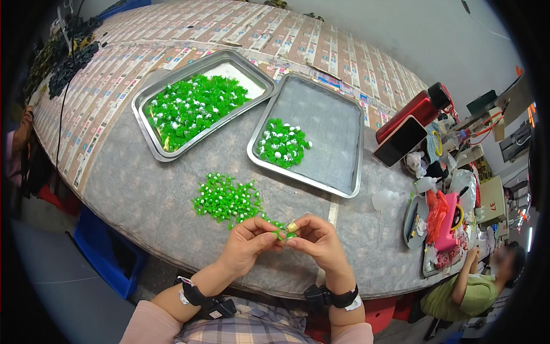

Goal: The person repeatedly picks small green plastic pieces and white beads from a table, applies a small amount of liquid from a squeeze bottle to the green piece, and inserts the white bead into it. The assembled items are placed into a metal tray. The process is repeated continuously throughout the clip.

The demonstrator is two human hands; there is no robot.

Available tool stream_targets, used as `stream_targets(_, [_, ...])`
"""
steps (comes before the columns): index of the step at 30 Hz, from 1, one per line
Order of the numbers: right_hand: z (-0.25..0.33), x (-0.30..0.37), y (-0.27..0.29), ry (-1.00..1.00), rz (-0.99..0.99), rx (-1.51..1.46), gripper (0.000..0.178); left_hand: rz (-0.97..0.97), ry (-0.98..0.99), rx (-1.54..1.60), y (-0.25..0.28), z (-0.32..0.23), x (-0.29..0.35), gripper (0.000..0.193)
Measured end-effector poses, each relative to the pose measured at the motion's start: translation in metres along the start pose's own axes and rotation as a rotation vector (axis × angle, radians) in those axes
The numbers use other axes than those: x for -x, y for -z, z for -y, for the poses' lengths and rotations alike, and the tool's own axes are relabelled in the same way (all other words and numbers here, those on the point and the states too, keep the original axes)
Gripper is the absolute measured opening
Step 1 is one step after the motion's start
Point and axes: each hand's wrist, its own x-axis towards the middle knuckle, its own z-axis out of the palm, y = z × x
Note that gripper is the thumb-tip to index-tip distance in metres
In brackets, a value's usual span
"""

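Close to the table's near edge, my left hand (pixel 250 245) pinches a small green plastic piece (pixel 279 235) between thumb and fingertips. My right hand (pixel 318 241) meets it there, its thumb and index finger closed on another small green piece (pixel 291 234). A yellowish wrap (pixel 292 226) shows at the right fingertips. Just beyond my hands lies a loose pile of small green pieces with white dots (pixel 226 198). Fingers partly hide the held pieces, so their exact shape and whether they are joined cannot be made out.
A metal tray (pixel 246 77) full of green-and-white pieces stands far left. Beside it, another tray (pixel 332 137) holds a smaller heap (pixel 283 143). A phone (pixel 401 140) leans against a red bottle (pixel 409 114). A pink container (pixel 447 221) and a person in green (pixel 467 295) are at right.
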Motion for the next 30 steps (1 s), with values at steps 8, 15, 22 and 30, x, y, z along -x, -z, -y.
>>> stream_targets(8, [0.010, 0.001, -0.004, -0.083, -0.005, -0.003, 0.021, -0.008, -0.025, -0.004, 0.002, 0.001, 0.000, 0.008])
stream_targets(15, [0.003, 0.001, -0.001, 0.042, -0.097, 0.090, 0.019, -0.127, -0.045, -0.112, 0.000, 0.004, -0.001, 0.008])
stream_targets(22, [0.002, 0.001, -0.005, 0.096, -0.133, 0.129, 0.017, -0.135, -0.085, -0.231, -0.001, 0.006, 0.000, 0.009])
stream_targets(30, [0.002, 0.000, -0.005, 0.022, -0.117, 0.112, 0.019, -0.140, -0.224, -0.555, -0.008, 0.004, 0.004, 0.006])
